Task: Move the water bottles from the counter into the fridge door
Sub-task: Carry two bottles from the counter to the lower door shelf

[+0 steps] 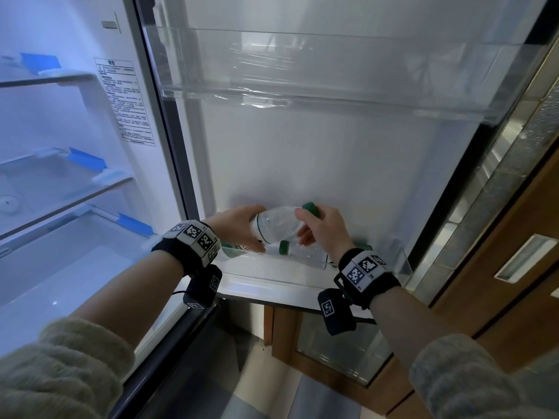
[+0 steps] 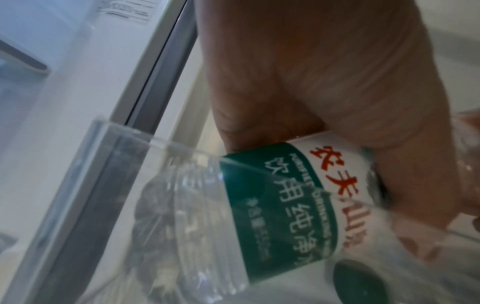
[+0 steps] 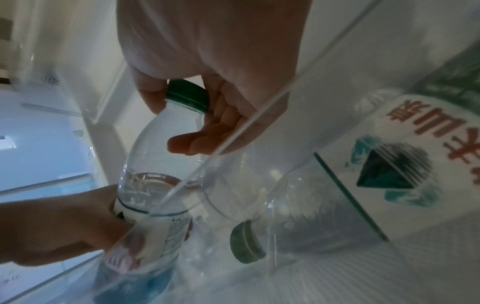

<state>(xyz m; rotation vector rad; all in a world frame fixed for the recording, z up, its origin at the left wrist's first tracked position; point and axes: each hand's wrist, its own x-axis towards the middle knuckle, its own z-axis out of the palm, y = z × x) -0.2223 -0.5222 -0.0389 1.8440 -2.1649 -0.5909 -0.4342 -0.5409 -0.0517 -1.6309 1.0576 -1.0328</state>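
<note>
A clear water bottle [image 1: 276,222] with a green cap [image 1: 310,208] is tilted over the lower fridge door bin [image 1: 403,263], its base down inside the left end. My left hand [image 1: 242,229] grips its labelled body [image 2: 298,195]. My right hand [image 1: 316,232] holds the neck, with thumb and fingers round the cap [image 3: 187,98]. A second water bottle [image 1: 307,254] lies on its side in the bin, its green cap [image 3: 246,242] pointing at the held bottle [image 3: 161,154] and its label [image 3: 410,156] towards the right.
The upper door bin [image 1: 302,71] is a clear shelf above the hands. The open fridge compartment with glass shelves [image 1: 60,189] lies to the left. A wooden cabinet [image 1: 499,282] stands right of the door edge.
</note>
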